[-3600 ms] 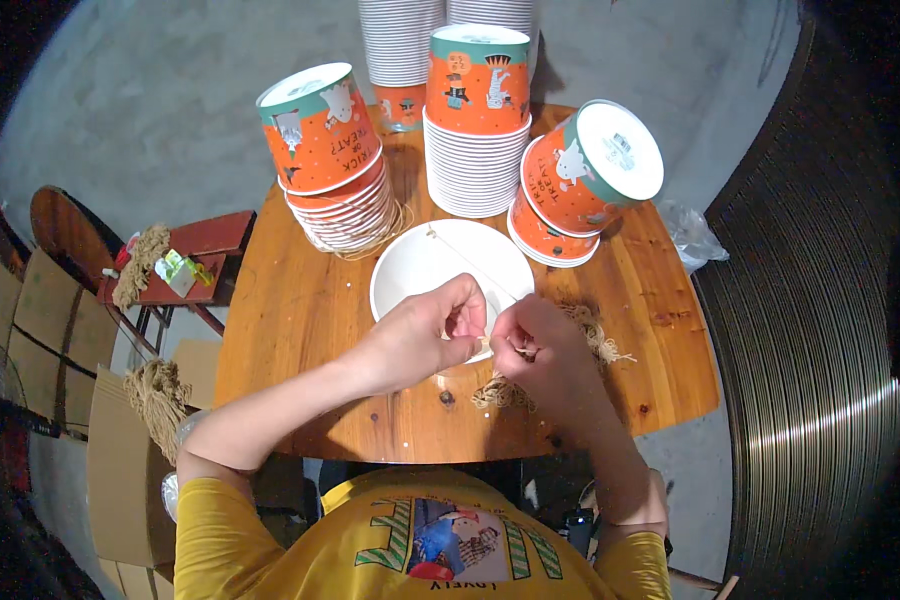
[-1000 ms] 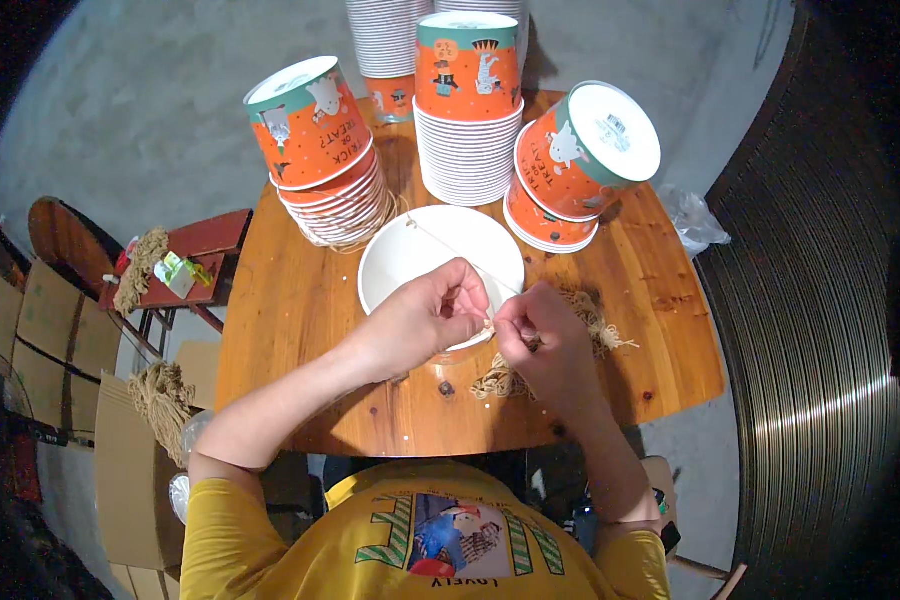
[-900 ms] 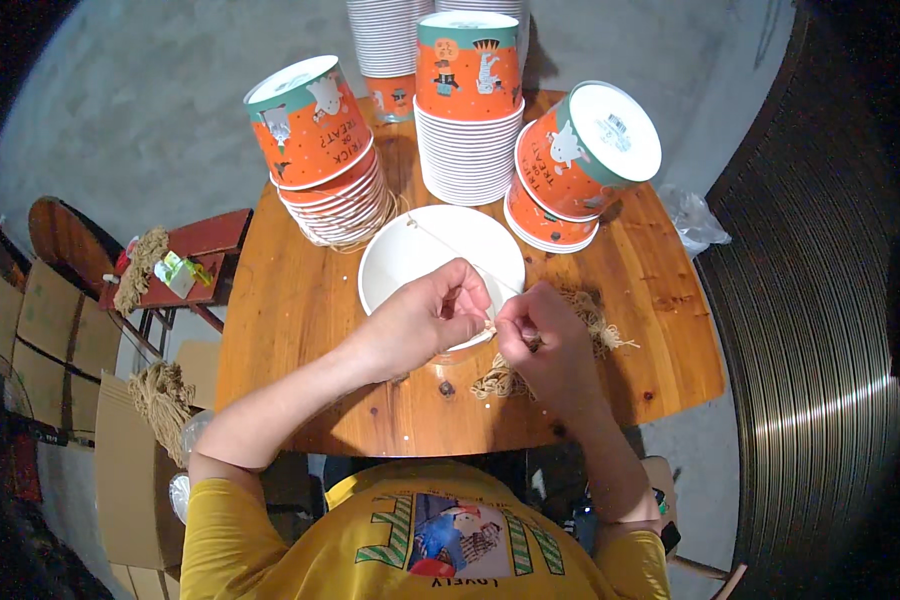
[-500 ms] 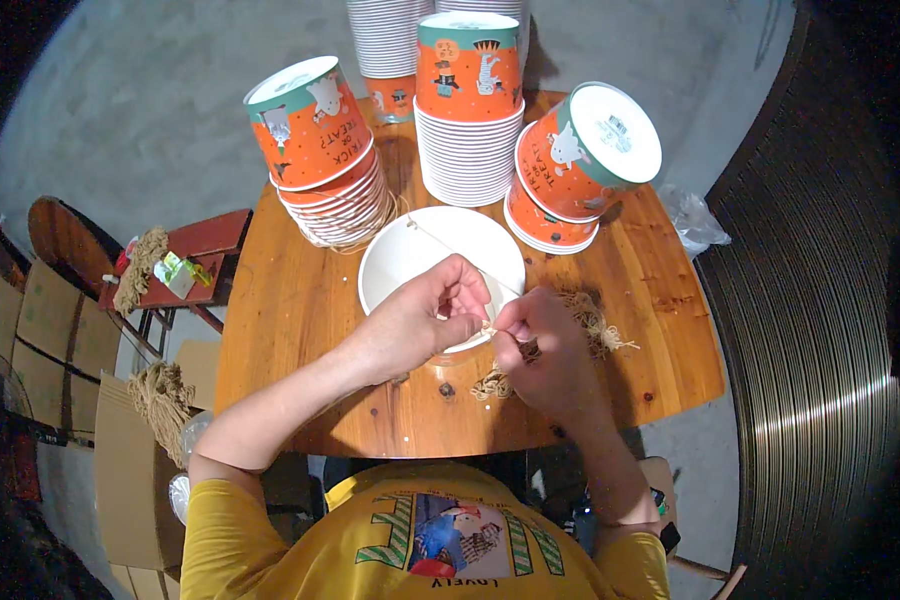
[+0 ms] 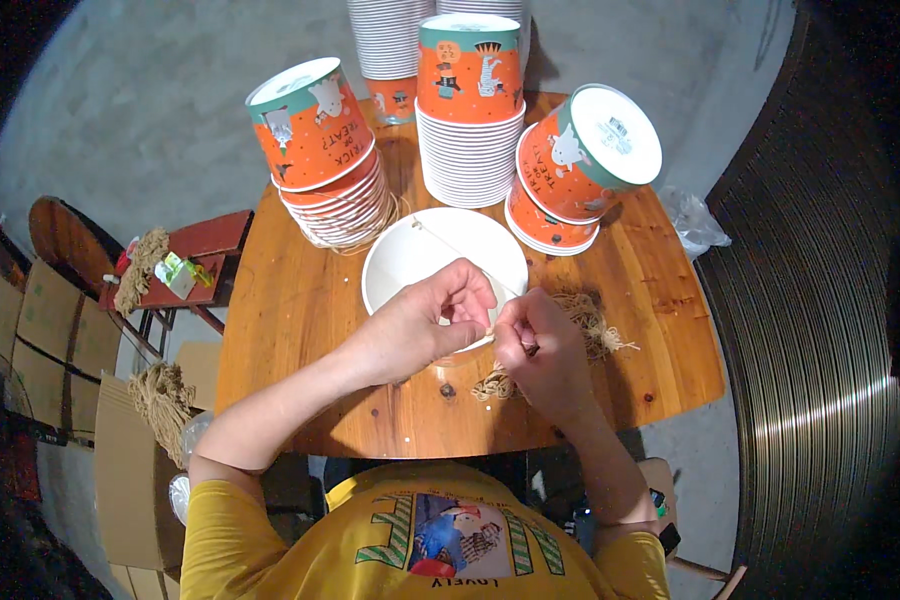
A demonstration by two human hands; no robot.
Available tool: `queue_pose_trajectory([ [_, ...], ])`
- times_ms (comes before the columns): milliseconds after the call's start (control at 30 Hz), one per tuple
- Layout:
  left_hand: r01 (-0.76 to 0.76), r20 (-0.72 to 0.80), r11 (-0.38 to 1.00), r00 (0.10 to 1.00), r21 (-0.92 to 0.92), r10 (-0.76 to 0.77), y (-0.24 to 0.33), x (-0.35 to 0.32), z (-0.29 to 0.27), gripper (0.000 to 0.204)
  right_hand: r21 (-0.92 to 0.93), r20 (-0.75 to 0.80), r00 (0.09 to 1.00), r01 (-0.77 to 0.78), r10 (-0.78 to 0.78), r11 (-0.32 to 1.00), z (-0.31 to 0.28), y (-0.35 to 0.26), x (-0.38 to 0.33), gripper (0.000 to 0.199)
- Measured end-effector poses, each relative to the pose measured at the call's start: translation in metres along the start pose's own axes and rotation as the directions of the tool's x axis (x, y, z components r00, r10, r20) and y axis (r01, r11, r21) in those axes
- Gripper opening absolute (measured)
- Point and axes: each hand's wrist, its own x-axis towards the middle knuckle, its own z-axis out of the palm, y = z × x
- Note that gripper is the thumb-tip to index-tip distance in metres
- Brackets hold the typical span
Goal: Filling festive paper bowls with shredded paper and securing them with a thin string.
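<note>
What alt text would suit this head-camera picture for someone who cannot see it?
Two bare hands, left hand and right hand, pinch a thin cord at the rim of a white paper bucket on a round wooden table, with orange bucket stacks behind.

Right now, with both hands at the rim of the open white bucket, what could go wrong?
1. The left hand and right hand pinch thin twine at the white bucket rim; it may slip.
2. The leaning bucket stack close behind could topple if bumped.
3. Loose twine pile may snag.

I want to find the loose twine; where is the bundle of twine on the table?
In the head view, the twine bundle lies on the wooden table, right of centre, just beyond the right hand and below the tilted cup stack.
</note>
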Motion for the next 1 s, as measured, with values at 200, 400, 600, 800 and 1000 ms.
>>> queue_pose_trajectory([
  [200, 0.035, -0.019, 0.996, 0.999, -0.077, -0.036, 0.002, -0.001, -0.001, 0.02, -0.019, -0.048, 0.998, 0.034, -0.035, 0.999, 0.001, 0.001, -0.001, 0.01],
  [400, 0.133, 0.005, 0.989, 0.991, -0.056, -0.133, 0.004, 0.0, -0.004, 0.022, -0.218, 0.056, 0.985, 0.174, -0.166, 0.96, -0.006, 0.001, -0.001, 0.009],
  [600, 0.174, -0.021, 0.985, 0.985, -0.005, -0.174, 0.007, 0.0, -0.003, 0.022, -0.34, 0.061, 0.939, 0.339, -0.339, 0.877, -0.006, 0.008, 0.001, 0.017],
  [800, 0.157, -0.059, 0.987, 0.986, 0.026, -0.155, 0.003, 0.0, 0.001, 0.022, -0.487, 0.212, 0.906, 0.423, -0.366, 0.764, -0.01, -0.007, 0.007, 0.014],
  [1000, 0.073, -0.038, 0.997, 0.996, -0.033, -0.075, 0.003, -0.001, 0.004, 0.018, -0.38, 0.095, 0.916, 0.396, -0.39, 0.836, -0.006, -0.004, 0.015, 0.012],
])
